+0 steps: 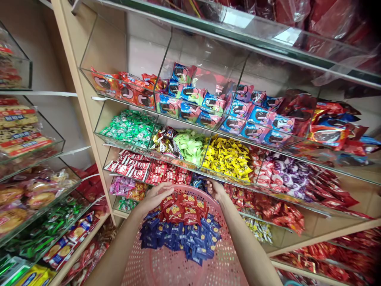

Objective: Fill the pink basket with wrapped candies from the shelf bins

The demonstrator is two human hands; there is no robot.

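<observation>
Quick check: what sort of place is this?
Probably a sweet or snack shop: yellow candies and green candies sit sorted in separate clear compartments, with wrapped cookies above. A pink basket holds more packets.

At bottom centre my pink basket (160,267) is patterned with holes, under red packets (182,213) and navy-blue packets (193,240); yellow sweets (228,159) brighten right of centre.

Packets (184,228) lie in the basket (166,272) before the shelves (309,240), with another rack (44,94) standing to the left.
</observation>
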